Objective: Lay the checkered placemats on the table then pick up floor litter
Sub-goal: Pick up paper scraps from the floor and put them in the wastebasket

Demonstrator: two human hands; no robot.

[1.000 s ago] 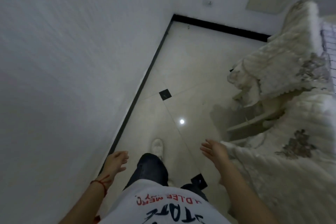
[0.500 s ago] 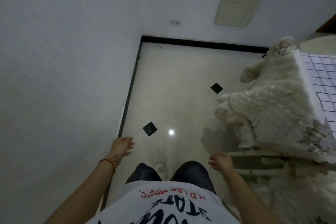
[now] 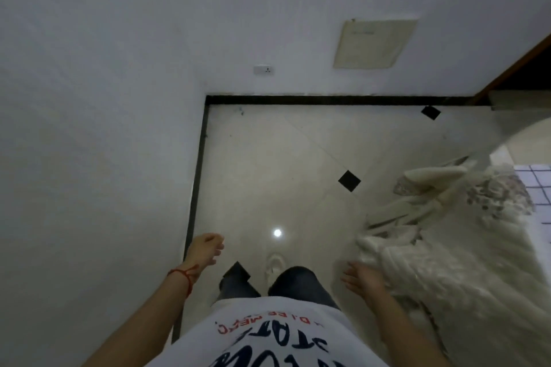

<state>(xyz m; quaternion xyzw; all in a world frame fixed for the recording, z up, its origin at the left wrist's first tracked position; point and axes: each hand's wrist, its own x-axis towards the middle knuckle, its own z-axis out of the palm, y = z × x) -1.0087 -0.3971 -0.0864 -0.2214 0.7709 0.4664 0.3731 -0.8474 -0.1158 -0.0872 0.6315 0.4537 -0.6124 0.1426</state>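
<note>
The placemat step looks done, and the person seems now to search the floor [image 3: 268,173] for litter. The left hand [image 3: 205,252] hangs with fingers loosely curled and holds nothing. The right hand [image 3: 362,278] is spread and empty, just beside the cream tablecloth [image 3: 447,262]. A checkered placemat [image 3: 536,185], white with dark grid lines, lies on the table, far to the right of the right hand. No clear litter shows; only small dark specks lie near the black baseboard [image 3: 328,99], ahead of the hands. Next, I think, the person must find a piece and bend down.
</note>
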